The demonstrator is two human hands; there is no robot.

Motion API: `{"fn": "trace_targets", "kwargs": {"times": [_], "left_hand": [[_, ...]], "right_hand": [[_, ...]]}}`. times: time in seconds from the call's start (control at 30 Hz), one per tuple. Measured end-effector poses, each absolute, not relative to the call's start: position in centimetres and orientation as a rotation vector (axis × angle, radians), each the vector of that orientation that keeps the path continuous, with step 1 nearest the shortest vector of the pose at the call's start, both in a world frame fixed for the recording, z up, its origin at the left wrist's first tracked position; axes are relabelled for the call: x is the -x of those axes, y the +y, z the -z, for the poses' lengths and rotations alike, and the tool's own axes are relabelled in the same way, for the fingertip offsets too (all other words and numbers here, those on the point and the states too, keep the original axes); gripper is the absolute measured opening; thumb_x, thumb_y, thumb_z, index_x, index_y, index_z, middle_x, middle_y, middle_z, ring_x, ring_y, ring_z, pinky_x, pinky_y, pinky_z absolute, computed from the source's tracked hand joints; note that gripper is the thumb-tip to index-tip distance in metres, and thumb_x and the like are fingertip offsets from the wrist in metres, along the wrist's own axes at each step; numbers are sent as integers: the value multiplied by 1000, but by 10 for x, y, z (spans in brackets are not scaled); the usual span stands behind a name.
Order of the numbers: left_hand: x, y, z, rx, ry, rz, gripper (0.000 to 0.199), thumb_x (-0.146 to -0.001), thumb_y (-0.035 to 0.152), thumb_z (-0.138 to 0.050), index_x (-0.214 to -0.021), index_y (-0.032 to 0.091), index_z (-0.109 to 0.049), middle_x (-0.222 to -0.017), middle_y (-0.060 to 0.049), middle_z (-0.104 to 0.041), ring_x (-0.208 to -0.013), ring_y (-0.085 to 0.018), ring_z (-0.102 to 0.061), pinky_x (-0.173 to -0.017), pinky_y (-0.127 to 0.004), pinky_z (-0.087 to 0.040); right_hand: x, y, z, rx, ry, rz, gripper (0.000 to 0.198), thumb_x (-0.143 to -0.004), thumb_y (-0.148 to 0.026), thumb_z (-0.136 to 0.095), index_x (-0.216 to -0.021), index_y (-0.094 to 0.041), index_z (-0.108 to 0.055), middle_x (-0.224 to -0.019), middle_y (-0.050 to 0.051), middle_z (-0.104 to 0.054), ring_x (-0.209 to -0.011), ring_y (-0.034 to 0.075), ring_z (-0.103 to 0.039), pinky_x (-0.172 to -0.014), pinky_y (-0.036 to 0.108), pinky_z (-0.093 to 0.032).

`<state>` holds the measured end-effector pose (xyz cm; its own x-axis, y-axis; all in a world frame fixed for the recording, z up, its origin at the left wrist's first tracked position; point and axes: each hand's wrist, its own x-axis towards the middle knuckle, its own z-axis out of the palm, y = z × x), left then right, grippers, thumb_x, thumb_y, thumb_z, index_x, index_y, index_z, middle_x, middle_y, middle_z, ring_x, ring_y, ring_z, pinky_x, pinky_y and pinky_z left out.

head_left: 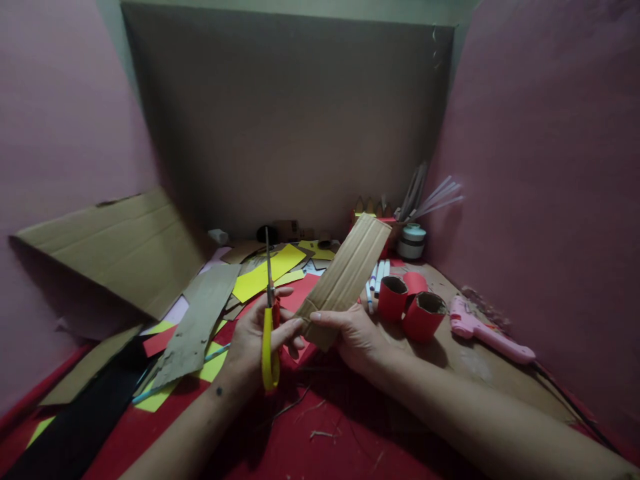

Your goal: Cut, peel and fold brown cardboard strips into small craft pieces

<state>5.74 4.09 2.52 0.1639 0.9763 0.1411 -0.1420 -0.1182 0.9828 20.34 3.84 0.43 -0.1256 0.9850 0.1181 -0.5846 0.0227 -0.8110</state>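
A strip of corrugated cardboard [345, 273] is held up in front of me, slanting to the upper right. My right hand [359, 337] grips its lower end, thumb on top and the other fingers hidden behind. My left hand [246, 341] is closed around yellow-handled scissors [268, 347], whose blades point upward, seemingly together. The left thumb reaches across to the strip's lower left corner, where the cardboard looks creased. Both hands are above a red cloth [300, 433] with thin scraps on it.
Red-covered tubes [393, 298] and a pink glue gun [490, 333] are at right. Behind stand a lidded jar [412, 241] and white sticks [440, 197]. Yellow paper [270, 272], a cardboard piece [200, 327] and a large cardboard sheet [120, 247] are at left. Pink walls flank the space.
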Motion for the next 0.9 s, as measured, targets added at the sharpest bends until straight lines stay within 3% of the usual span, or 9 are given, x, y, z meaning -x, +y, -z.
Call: {"fn": "trace_targets", "kwargs": {"times": [0.2, 0.33, 0.43, 0.53, 0.63, 0.73, 0.9], "left_hand": [[-60, 41, -30, -1308, 956, -1212, 62, -60, 31, -79, -114, 18, -50, -54, 6, -59, -42, -13, -59, -42, -23, -49], [-59, 43, -23, -1347, 1022, -1171, 57, -69, 37, -71, -117, 19, -45, -52, 5, -59, -37, -12, -53, -36, -21, -42], [-49, 47, -12, -1360, 1010, -1093, 47, -77, 37, -63, -117, 22, -44, -57, 4, -59, -36, -11, -49, -33, -20, -36], [-34, 51, -5, -1510, 997, -970, 44, -78, 29, -57, -120, 25, -47, -61, 2, -60, -40, -13, -52, -39, -23, -41], [-24, 51, -12, -1741, 1055, -902, 49, -71, 28, -62, -120, 23, -55, -71, -4, -66, -53, -18, -59, -49, -27, -46], [-22, 47, -26, -1892, 1073, -856, 46, -67, 29, -67, -113, 23, -64, -68, -3, -66, -58, -20, -58, -52, -26, -44], [-24, 43, -33, -1991, 1101, -787, 34, -73, 33, -64, -106, 27, -69, -76, -2, -71, -63, -21, -60, -52, -24, -40]], "right_hand": [[-202, 35, -6, 634, -860, -1590, 18, -63, -19, -73, -79, -11, -70, -74, 8, -71, -63, 19, -64, -68, 35, -52], [-209, 40, -12, 671, -885, -1489, 14, -60, -18, -75, -72, -12, -70, -70, 7, -71, -62, 18, -64, -64, 33, -52], [-220, 47, -21, 683, -829, -1403, 28, -55, -15, -78, -82, -15, -70, -74, 5, -72, -62, 20, -65, -60, 35, -53], [-230, 53, -28, 646, -786, -1383, 39, -55, -14, -77, -93, -17, -70, -76, 4, -72, -66, 22, -67, -61, 40, -55], [-235, 55, -29, 647, -772, -1396, 33, -54, -13, -77, -87, -14, -70, -74, 6, -72, -66, 23, -67, -63, 41, -56], [-235, 54, -27, 651, -739, -1409, 29, -53, -12, -77, -81, -13, -70, -71, 6, -72, -64, 22, -66, -61, 40, -57], [-237, 55, -28, 626, -694, -1400, 32, -54, -10, -75, -86, -16, -70, -73, 5, -72, -67, 23, -68, -61, 40, -56]]}}
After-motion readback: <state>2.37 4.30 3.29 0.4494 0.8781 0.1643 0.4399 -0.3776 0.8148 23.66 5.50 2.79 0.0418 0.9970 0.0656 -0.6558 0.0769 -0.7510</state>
